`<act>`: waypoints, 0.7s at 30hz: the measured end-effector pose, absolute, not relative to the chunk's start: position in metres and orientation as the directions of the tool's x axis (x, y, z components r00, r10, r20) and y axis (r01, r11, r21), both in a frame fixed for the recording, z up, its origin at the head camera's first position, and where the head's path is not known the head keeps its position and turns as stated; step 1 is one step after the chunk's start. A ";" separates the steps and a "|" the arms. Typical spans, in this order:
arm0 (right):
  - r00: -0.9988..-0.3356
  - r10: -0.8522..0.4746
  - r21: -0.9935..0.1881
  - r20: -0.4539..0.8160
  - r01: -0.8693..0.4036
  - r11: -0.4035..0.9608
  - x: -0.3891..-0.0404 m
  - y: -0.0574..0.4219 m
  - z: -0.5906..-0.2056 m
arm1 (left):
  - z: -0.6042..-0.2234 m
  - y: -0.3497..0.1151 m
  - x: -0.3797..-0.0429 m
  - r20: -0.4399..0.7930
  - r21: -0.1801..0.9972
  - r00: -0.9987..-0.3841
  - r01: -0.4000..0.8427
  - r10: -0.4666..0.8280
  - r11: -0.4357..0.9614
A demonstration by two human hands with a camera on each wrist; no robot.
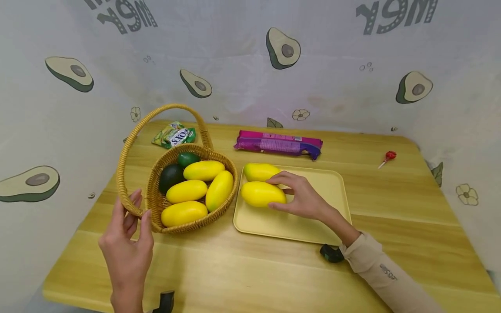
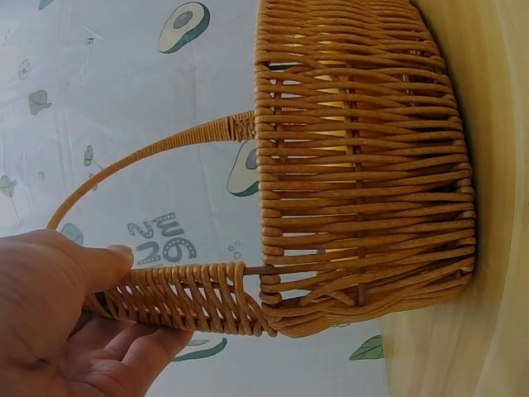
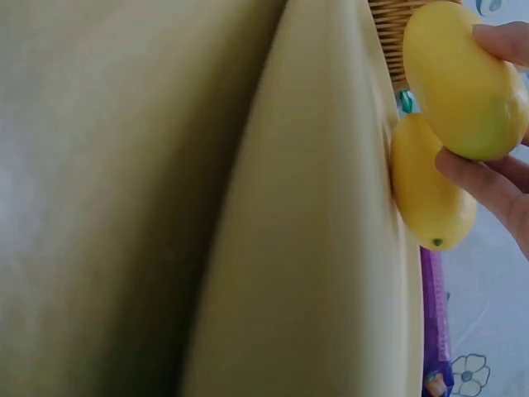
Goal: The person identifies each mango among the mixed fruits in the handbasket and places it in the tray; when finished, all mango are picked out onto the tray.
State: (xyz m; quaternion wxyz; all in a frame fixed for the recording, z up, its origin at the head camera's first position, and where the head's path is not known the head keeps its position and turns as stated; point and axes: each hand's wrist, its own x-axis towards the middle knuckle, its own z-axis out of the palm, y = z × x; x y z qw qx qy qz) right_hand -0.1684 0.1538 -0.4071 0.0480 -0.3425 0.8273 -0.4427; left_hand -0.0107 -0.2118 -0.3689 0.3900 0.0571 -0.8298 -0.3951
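My left hand [image 1: 131,245] grips the near base of the handle on a wicker basket [image 1: 231,202]. In the left wrist view the thumb lies on one side of the woven handle [image 2: 190,289] and the fingers on the other. Several yellow mangoes [image 1: 185,213] lie in the basket, beside a dark green avocado [image 1: 171,177] and a smaller green fruit [image 1: 188,159]. With thumb and fingers, my right hand [image 1: 301,198] holds a yellow mango [image 1: 258,194] over the left part of a pale yellow tray [image 1: 289,230]. Another mango [image 1: 258,171] rests on the tray just behind it.
A purple packet [image 1: 278,143] lies behind the tray. Behind the basket is a green snack bag [image 1: 176,134]. Toward the right back of the wooden table [image 1: 422,243] sits a red lollipop [image 1: 389,156]. A printed curtain [image 1: 242,56] hangs along the back.
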 end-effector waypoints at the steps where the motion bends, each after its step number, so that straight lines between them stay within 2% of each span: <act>1: -0.760 -0.609 -0.760 0.228 -0.530 0.377 -0.169 0.153 -0.408 | -0.369 -0.212 -0.011 0.604 0.701 -0.686 0.215 -0.405 0.680; 9: -0.756 -0.611 -0.716 0.235 -0.560 0.417 -0.168 0.153 -0.412 | -0.368 -0.209 -0.012 0.603 0.706 -0.691 0.228 -0.399 0.671; 21: -0.738 -0.626 -0.700 0.252 -0.586 0.408 -0.168 0.147 -0.416 | -0.370 -0.212 -0.012 0.609 0.700 -0.683 0.222 -0.404 0.679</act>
